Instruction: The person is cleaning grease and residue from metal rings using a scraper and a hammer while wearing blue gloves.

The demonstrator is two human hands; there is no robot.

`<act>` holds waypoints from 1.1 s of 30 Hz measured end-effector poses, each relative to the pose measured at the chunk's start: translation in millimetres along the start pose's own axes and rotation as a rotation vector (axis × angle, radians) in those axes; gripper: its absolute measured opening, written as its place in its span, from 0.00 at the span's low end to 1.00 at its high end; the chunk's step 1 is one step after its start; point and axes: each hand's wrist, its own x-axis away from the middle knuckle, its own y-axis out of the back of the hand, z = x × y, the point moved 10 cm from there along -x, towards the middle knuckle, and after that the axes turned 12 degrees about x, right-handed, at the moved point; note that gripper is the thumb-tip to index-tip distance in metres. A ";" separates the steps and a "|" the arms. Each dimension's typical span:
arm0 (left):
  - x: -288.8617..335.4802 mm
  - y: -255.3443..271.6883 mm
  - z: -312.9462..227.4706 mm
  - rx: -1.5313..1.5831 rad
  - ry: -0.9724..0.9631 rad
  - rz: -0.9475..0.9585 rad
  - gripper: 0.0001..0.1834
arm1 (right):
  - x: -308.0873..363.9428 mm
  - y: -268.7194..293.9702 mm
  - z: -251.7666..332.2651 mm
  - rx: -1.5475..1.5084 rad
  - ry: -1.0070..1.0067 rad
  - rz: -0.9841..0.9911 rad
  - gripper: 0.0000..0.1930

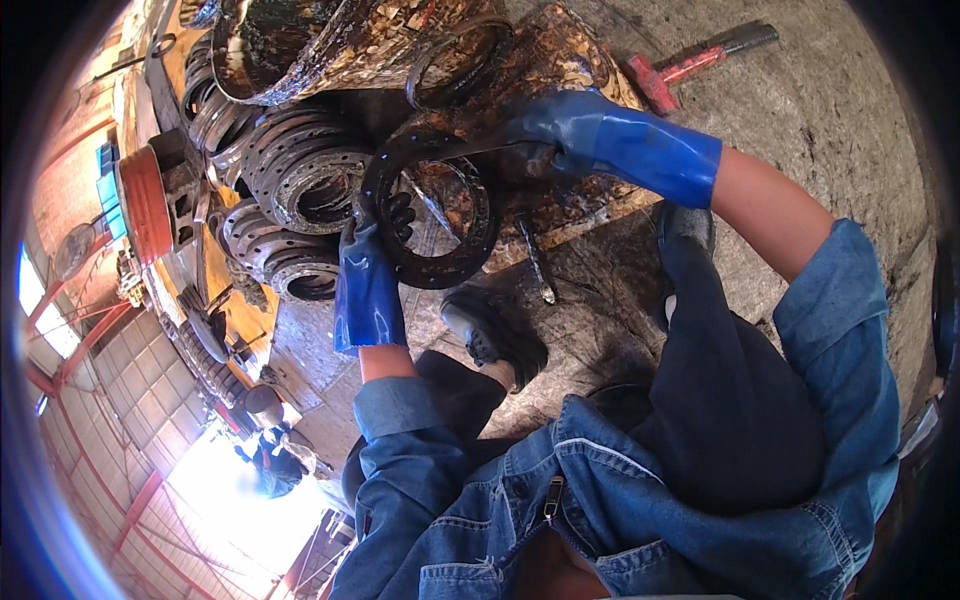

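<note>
Grimy floor (850, 140), hammer (692, 67), stacked flanges (284, 165): left hand (368, 248) grips a ring (482, 222), right hand (568, 128) apparently a flat tool (474, 148)

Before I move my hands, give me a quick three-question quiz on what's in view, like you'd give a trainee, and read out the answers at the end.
1. Which hand has its grip on the left side of the dark ring in the middle of the picture?
2. True or false: the red hammer lies on the floor with neither hand on it.
3. Fill in the blank: seen in the picture, the piled rings are to the ____ of the dark ring.

Key:
1. The left hand; its fingers show through the ring's opening.
2. True.
3. Left.
</note>
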 end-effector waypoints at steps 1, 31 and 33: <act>0.6 -1.4 1.2 0.028 0.011 0.009 0.43 | 2.1 -0.9 1.2 0.060 0.002 -0.070 0.35; 0.0 6.7 3.4 0.103 -0.071 -0.001 0.35 | 93.6 -132.3 -3.6 -0.761 -0.756 0.284 0.17; 5.2 0.3 1.5 0.080 -0.078 -0.012 0.36 | 94.2 -132.6 6.0 -0.806 -0.803 0.331 0.16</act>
